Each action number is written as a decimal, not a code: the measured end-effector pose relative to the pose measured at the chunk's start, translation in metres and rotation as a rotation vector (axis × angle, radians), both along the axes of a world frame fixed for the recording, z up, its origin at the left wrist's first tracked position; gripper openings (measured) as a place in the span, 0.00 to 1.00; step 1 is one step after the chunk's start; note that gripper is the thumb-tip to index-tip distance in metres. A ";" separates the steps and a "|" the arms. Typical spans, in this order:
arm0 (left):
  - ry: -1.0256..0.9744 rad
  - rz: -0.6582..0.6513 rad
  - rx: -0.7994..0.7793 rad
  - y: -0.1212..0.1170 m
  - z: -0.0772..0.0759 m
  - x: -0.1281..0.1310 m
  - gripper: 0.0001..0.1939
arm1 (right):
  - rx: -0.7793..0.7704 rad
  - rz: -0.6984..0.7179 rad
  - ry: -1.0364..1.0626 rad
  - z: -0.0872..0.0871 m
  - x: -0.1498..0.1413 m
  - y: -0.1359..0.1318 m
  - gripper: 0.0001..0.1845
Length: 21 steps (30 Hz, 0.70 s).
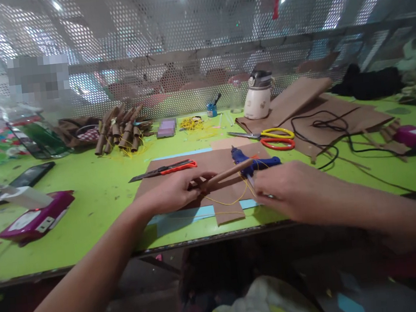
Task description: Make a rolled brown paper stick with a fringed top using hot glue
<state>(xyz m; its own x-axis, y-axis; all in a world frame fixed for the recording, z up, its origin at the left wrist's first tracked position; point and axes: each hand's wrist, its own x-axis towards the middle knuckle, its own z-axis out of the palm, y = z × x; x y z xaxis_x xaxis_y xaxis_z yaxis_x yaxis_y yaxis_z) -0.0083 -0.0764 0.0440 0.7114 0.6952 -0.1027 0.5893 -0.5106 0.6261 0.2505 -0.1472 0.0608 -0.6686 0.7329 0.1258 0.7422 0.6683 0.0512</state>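
Observation:
My left hand [176, 191] is closed on the near end of a thin rolled brown paper tube [230, 174], which slants up to the right. To its right, my right hand [286, 187] is closed in a pinch; what its fingertips hold is hidden. A yellow string [229, 204] loops between the hands below the tube. Behind the tube lies a blue glue gun [238, 157], partly covered by it. Beneath the hands are a brown paper sheet [159, 187] and a small brown strip [230, 213]. An orange-handled utility knife [168, 169] rests just beyond my left hand.
Scissors [278, 138] lie behind the glue gun. Farther back are tied paper rolls [121, 132], a yellow string pile [192, 123], a blue jar [211, 109], a bottle [259, 97] and folded brown paper [298, 100]. Purple power strips [39, 219] flank the table, with a black cable [332, 129] right.

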 end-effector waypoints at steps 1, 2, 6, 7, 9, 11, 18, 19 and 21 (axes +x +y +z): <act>0.007 0.006 -0.004 0.000 0.000 0.000 0.25 | 0.008 -0.005 0.024 0.002 -0.001 0.004 0.12; 0.014 0.011 -0.010 0.000 0.000 0.000 0.25 | 0.007 -0.001 0.025 0.003 -0.003 0.009 0.12; 0.015 -0.010 -0.020 -0.001 0.000 0.001 0.24 | -0.020 0.078 -0.134 -0.006 -0.013 0.023 0.09; 0.011 -0.018 -0.020 0.000 0.000 0.001 0.24 | -0.021 0.100 -0.166 -0.010 -0.015 0.024 0.10; 0.005 -0.027 -0.018 0.000 -0.002 0.000 0.24 | -0.028 0.143 -0.181 -0.017 -0.020 0.026 0.11; -0.001 -0.023 -0.016 0.002 -0.004 -0.001 0.25 | -0.043 0.187 -0.162 -0.020 -0.023 0.026 0.11; -0.034 0.015 -0.034 0.002 -0.005 -0.001 0.25 | -0.200 0.086 -0.043 -0.011 -0.028 0.024 0.11; -0.044 0.020 -0.040 0.002 -0.005 -0.001 0.25 | -0.216 0.050 -0.020 -0.011 -0.027 0.025 0.11; -0.069 0.033 -0.060 0.002 -0.004 -0.001 0.25 | -0.187 -0.006 0.011 -0.012 -0.025 0.028 0.10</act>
<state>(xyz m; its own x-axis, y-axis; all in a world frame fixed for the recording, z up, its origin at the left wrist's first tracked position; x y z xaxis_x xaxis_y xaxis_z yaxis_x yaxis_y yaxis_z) -0.0089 -0.0741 0.0402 0.6950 0.7126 -0.0960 0.5594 -0.4520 0.6948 0.2255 -0.1188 0.0492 -0.6636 0.7481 -0.0054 0.7459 0.6611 -0.0814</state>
